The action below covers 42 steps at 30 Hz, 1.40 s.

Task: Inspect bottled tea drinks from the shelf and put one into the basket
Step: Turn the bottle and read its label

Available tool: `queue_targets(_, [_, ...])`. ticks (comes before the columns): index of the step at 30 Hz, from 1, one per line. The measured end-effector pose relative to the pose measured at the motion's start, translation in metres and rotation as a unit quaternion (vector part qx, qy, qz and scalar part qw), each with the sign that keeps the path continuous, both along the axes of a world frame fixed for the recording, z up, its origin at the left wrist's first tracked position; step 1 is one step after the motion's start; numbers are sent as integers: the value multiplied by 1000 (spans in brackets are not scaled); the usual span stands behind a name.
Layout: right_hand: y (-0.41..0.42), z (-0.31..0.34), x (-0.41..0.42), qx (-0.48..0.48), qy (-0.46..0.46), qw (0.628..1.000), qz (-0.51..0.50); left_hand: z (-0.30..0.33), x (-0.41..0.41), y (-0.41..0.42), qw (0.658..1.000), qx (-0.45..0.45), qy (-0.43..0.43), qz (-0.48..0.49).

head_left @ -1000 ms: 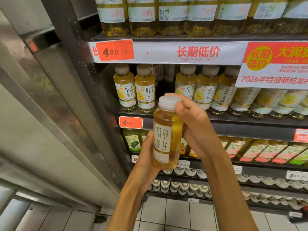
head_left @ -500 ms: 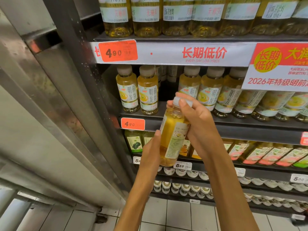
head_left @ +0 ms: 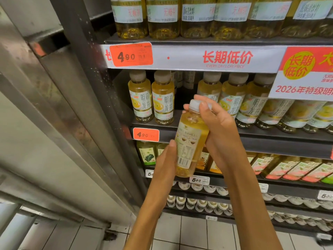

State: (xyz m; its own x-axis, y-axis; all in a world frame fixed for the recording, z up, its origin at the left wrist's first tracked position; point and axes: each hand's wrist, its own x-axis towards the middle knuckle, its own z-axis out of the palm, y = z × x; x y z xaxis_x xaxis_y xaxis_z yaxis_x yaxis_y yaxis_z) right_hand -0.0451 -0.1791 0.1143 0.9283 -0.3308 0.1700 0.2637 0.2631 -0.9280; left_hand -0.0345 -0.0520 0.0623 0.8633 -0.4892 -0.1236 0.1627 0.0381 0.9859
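Bottled tea, a clear plastic bottle of golden-yellow drink with a white cap [head_left: 191, 139], sits at the centre of the frame, tilted so its cap leans toward the upper right and its back label, with fine print and a barcode, faces the camera. The right hand [head_left: 219, 130] wraps the upper part, its fingers curled over the cap and shoulder of the bottle. The left hand [head_left: 166, 162] cups the lower part from the left side, thumb pressed along the label edge and palm against the base. Both forearms rise from the bottom of the frame. Behind the bottle stands a dark metal shelf unit [head_left: 270, 136]; its middle shelf carries a row of matching yellow tea bottles with beige caps [head_left: 163, 98], with a gap in the row just behind the held bottle. An orange price tag reading 4.90 [head_left: 146, 134] is fixed to that shelf's front edge at centre left, and a larger orange 4.90 tag [head_left: 131, 54] sits on the white price strip with red lettering [head_left: 228, 58] above. Taller pale-yellow bottles [head_left: 163, 18] line the top of the frame. Lower right holds bottles with pink and green labels [head_left: 295, 167]. Pale floor tiles [head_left: 194, 230] show at the bottom, and a steel pillar [head_left: 54, 98] fills the left.
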Motion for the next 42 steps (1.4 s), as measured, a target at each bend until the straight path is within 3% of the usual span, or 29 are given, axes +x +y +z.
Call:
queue_targets(4, [-3, 2, -1, -2, 23, 1000, 16, 2, 0, 0, 1000, -9, 26, -1])
queue_targets(10, [-5, -1, -4, 49, 2, 995, 85, -6, -1, 6, 981, -77, 139, -107])
queue_targets(15, [-3, 1, -7, 25, 8, 999, 29, -6, -3, 2, 998, -1, 50, -45])
queue_targets(19, [-3, 0, -7, -14, 32, 999, -5, -4, -6, 2, 999, 7, -19, -36])
queue_targets(27, [-7, -1, -6, 32, 40, 996, 76, -1, -10, 7, 971, -134, 144, -133])
queue_targets(33, [-10, 4, -10, 4, 16, 999, 34, 10, -12, 7, 993, -36, 57, -94])
queue_targets(36, [-12, 6, -11, -22, 17, 1000, 7, 11, -11, 9, 993, -1, 13, -120])
queue_targets(39, [-14, 4, -9, -35, 28, 999, 11, 7, -13, 9, 990, -21, 21, -141])
queue_targets(42, [-17, -1, -7, 9, 47, 997, 61, 5, -19, 7, 978, -110, 101, -144])
